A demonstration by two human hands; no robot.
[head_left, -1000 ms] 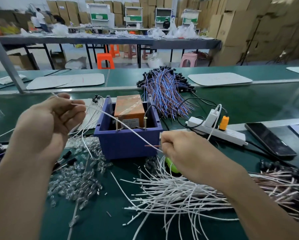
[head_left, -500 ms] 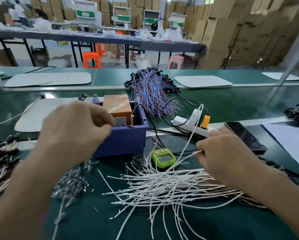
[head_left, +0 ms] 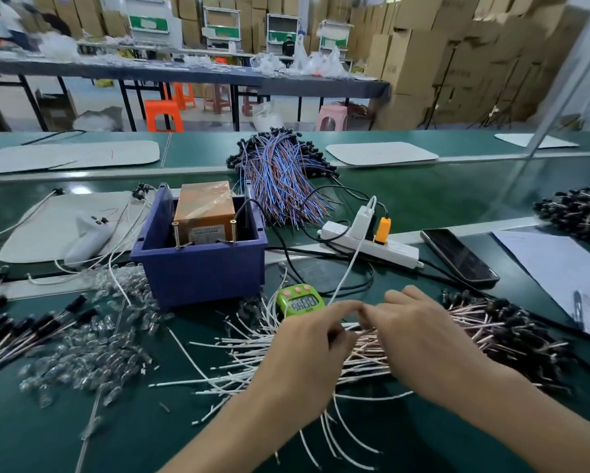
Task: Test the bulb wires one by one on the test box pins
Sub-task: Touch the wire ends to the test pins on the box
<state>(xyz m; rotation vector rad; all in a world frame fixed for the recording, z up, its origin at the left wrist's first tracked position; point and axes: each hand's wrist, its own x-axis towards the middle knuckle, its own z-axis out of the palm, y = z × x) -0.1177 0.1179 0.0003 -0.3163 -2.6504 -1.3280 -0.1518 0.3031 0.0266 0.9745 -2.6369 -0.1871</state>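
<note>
- The wires [head_left: 252, 370] are thin white leads with bare ends. They lie in a loose pile on the green counter [head_left: 423, 206], just in front of the bin [head_left: 198, 271], fanning out left and toward the camera.
- To the right the pile runs into pinkish leads [head_left: 512, 339] with black caps.
- Both hands are over the pile, well apart from the pins.
  - The left hand [head_left: 307, 353] has curled fingers, with its index tip reaching forward.
  - The right hand [head_left: 419, 336] bends its fingers down into the wires.
  - Their fingertips meet just beside the timer [head_left: 300, 302]. Whether either hand grips a wire cannot be told.
- The blue bin holds an orange-brown box [head_left: 204, 206] wrapped in clear tape.
- Two brass pins stand upright inside the bin's near wall, one at the left [head_left: 176, 233] and one at the right [head_left: 233, 230].
- A heap of small clear bulbs [head_left: 81, 353] lies left of the bin and in front of it.
- A bundle [head_left: 279, 179] of blue and brown wires lies behind the bin, to its right.
- A white strip [head_left: 399, 252] to the right of the bin carries a white charger [head_left: 363, 221] and an orange plug [head_left: 382, 230]. A dark phone [head_left: 459, 257] lies beyond it.
- The box's near face bears a white label [head_left: 206, 232], but its print is too small to read.
- The green timer's screen shows four digits, too blurred to be sure of.
</note>
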